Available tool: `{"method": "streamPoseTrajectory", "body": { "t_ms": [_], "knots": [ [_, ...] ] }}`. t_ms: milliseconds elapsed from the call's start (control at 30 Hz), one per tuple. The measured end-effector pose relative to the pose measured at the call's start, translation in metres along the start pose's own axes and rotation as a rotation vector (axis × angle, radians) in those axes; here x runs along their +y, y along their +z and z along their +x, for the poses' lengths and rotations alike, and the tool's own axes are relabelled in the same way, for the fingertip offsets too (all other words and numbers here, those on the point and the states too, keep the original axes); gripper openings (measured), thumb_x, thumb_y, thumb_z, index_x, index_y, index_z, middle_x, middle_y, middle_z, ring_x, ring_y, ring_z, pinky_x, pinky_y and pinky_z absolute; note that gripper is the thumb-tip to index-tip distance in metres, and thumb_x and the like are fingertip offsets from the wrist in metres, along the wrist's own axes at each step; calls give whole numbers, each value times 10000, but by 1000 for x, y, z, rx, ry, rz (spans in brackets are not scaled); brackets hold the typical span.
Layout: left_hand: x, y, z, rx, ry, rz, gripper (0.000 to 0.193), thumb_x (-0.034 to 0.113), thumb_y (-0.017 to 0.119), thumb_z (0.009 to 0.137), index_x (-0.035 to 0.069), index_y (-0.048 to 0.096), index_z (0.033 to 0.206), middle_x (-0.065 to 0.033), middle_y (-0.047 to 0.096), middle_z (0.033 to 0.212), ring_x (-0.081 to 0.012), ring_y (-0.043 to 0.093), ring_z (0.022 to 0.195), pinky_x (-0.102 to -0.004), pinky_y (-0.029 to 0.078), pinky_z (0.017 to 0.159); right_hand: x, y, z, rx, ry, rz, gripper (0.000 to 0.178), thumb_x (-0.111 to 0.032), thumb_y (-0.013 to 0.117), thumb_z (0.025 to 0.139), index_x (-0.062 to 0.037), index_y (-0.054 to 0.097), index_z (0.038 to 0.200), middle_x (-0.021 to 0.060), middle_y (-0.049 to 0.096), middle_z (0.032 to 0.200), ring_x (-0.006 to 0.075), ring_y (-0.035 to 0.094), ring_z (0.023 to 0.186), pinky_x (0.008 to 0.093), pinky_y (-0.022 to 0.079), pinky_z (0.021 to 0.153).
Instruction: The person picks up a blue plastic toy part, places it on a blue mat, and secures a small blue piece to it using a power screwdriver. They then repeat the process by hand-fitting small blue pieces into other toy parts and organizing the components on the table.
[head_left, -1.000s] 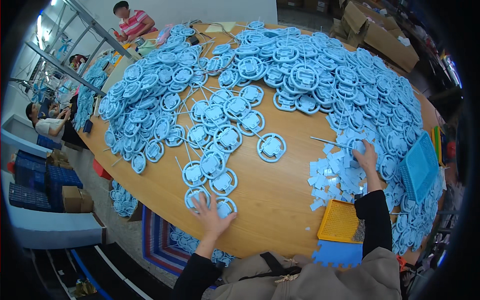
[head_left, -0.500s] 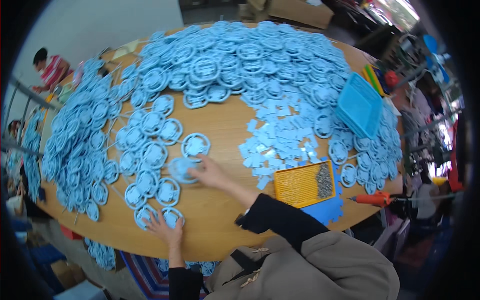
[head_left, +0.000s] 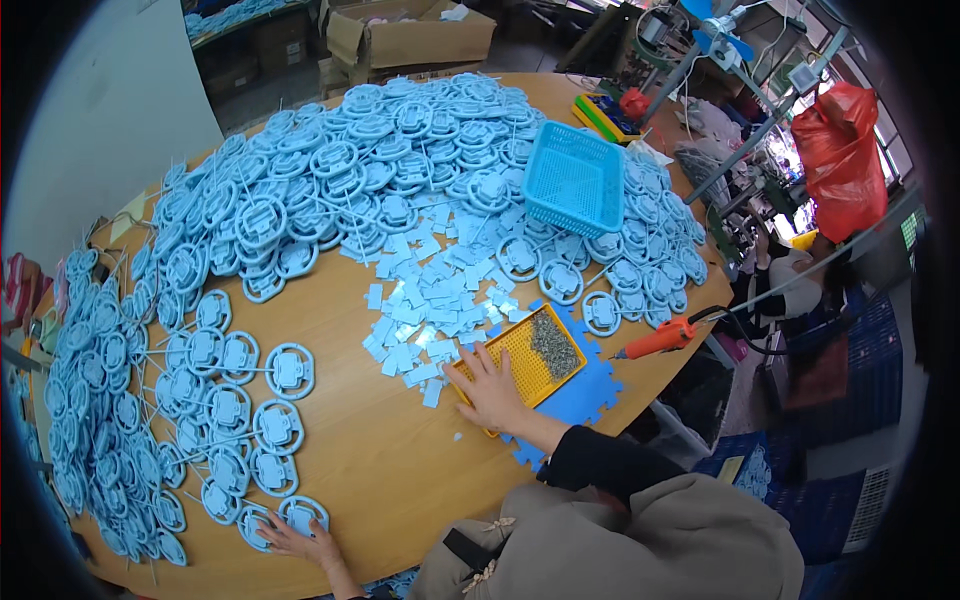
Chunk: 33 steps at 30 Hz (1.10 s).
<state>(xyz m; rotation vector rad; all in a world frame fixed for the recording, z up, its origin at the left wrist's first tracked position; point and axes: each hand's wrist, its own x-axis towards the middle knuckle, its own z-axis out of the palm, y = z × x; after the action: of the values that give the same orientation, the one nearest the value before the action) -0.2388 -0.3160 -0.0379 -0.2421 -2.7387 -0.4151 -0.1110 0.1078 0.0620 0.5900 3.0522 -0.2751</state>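
Note:
My left hand (head_left: 297,542) rests with fingers spread on light-blue, wheel-shaped plastic parts near the table's front edge, touching a part (head_left: 303,515) at the end of a loose cluster. Over the left end of a yellow tray (head_left: 545,388) is my right hand (head_left: 492,395), its fingers apart and nothing seen in them. Small metal pieces, apparently screws (head_left: 553,345), are heaped at the tray's far right end. The tray lies on a blue foam mat (head_left: 590,385). Just left of it are many flat light-blue plates (head_left: 430,310).
Large heaps of wheel-shaped parts (head_left: 262,222) line the table's (head_left: 375,440) far and left sides. A blue basket (head_left: 575,180) sits on the right-hand heap. An orange electric screwdriver (head_left: 660,338) with a cable lies at the right edge. Behind stands an open cardboard box (head_left: 420,40).
My right hand has left a wheel-shaped part, which now lies with the cluster, and has moved right to the yellow tray. My left hand stays on the parts. The view has turned right.

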Motion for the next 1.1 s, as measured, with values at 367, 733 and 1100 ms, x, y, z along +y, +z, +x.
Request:
{"method": "streamPoseTrajectory", "body": {
  "t_ms": [367,733,1100],
  "knots": [
    [5,3,1,-29,-31,52,845,709,306,831,85,323,1400,-196,228,1465,-372,143,1373,-626,102,1025,23,4,-24,131,165,28,622,-256,602,739,-162,410,1324,122,384,1298,335,256,1301,689,215,958],
    [-4,-2,-2,-45,-74,58,907,748,277,811,52,326,1391,-210,219,1461,-395,113,1375,-623,91,1032,128,-21,33,54,464,-97,212,-232,640,711,-89,665,865,111,642,918,307,604,898,511,427,802],
    [30,-26,17,-2,-93,-23,815,590,486,806,33,324,1377,-237,204,1453,-429,98,1364,-629,83,1029,225,-4,60,43,442,173,321,-339,718,656,-78,644,827,117,648,835,291,623,834,412,467,665]
  ]
}}
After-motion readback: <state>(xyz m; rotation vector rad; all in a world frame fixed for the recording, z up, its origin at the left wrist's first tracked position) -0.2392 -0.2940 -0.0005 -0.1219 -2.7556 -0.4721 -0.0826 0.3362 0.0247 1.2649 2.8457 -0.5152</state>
